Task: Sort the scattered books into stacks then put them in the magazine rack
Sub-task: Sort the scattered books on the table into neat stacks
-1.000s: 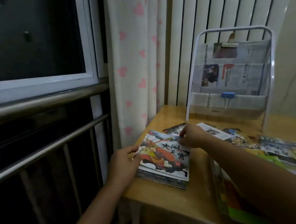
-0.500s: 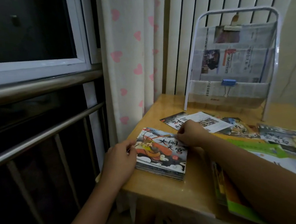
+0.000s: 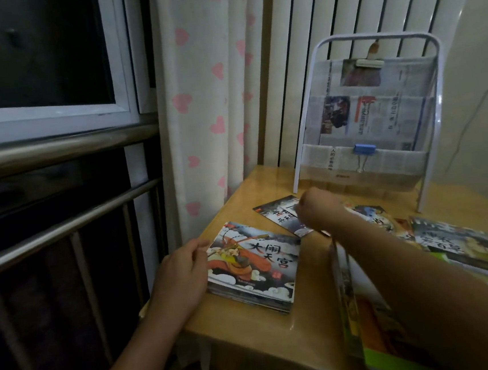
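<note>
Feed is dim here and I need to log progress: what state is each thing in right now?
Book stack: squared up, flat near the table's left edge.
Left hand: fingers on the stack's left edge.
Right hand: curled over a loose dark book, grip unclear.
Magazine rack: upright, holding clipped newspapers, no books.
Other books: scattered at right.

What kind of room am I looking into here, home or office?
Most likely a home, perhaps a bedroom corner: a heart-print curtain hangs beside a barred window, and picture books lie on a small wooden table with a newspaper-lined magazine rack.
</note>
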